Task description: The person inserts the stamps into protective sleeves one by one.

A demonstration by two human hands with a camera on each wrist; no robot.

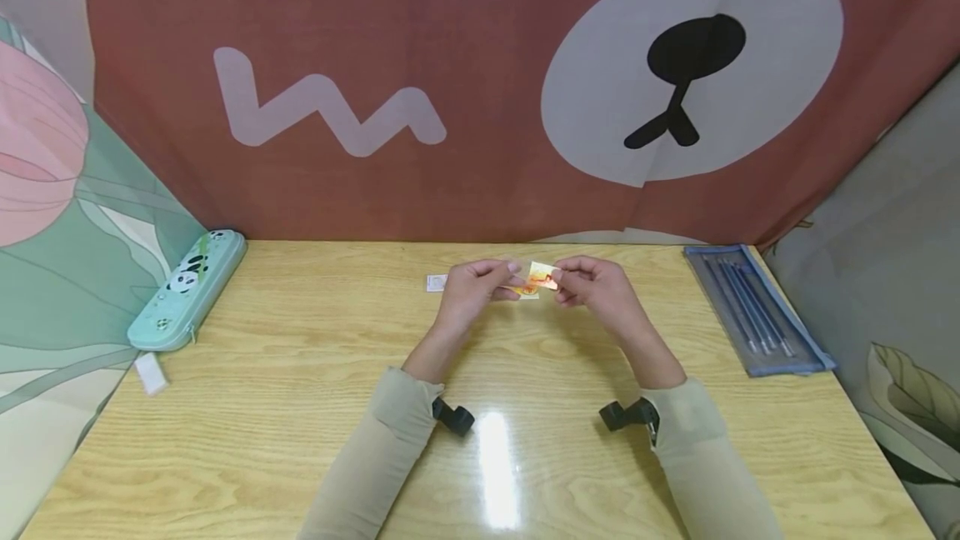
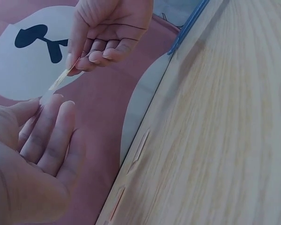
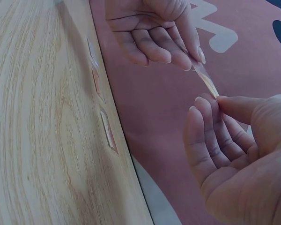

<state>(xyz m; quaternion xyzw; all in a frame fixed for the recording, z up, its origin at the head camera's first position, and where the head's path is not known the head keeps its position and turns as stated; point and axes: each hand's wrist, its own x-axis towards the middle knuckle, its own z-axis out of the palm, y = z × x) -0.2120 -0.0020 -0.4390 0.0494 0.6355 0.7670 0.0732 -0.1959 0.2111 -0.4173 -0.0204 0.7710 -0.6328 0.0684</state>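
Observation:
Between both hands, raised over the far part of the table, is a small thin card (image 1: 543,274) with a yellow and red print. My left hand (image 1: 474,290) pinches one end between thumb and fingers. At the other end, my right hand (image 1: 597,290) pinches it the same way. Seen edge-on in the left wrist view, the card (image 2: 61,79) stretches from one hand's fingertips to the other's. Below it on the table lies a second yellow printed piece (image 1: 529,295), partly covered by the left fingers. A small white piece (image 1: 436,282) lies left of the left hand.
A mint pencil case (image 1: 187,290) with panda pictures lies at the left edge, a white tag (image 1: 151,373) beside it. At the right, a blue mesh pouch (image 1: 757,311) holds several pencil-like sticks. A reddish printed cloth (image 1: 480,190) hangs behind the wooden table (image 1: 300,440).

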